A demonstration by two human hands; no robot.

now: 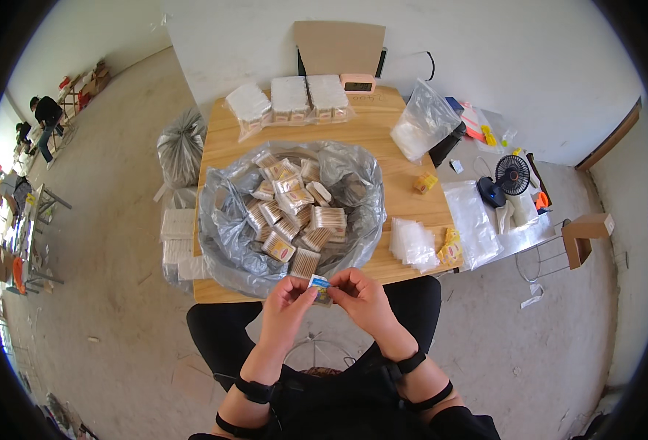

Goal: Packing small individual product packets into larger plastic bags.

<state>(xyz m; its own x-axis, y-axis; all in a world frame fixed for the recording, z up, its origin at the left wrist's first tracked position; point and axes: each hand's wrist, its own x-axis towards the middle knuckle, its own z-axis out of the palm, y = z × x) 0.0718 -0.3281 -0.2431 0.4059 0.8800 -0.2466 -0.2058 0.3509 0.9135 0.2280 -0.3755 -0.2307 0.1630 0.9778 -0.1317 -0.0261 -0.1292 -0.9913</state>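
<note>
In front of me at the table's near edge, my left hand (285,302) and my right hand (360,297) pinch a small clear packet (319,281) with a blue, white and yellow printed face. Its contents are too small to make out. Just beyond my left fingertips is a bundle of cotton swabs (305,262); I cannot tell whether the fingers touch it. Behind my hands, a large grey plastic bag (221,246) lies wide open in a round shape. Many packs of cotton swabs (283,213) are heaped inside it, some with yellow labels.
The wooden table (382,147) bears wrapped white bundles (289,99) and a pink digital clock (357,83) at the back. Clear bags (412,242) and yellow labels (450,248) lie right, by a side table with a black fan (512,174). Full bags (181,150) stand left.
</note>
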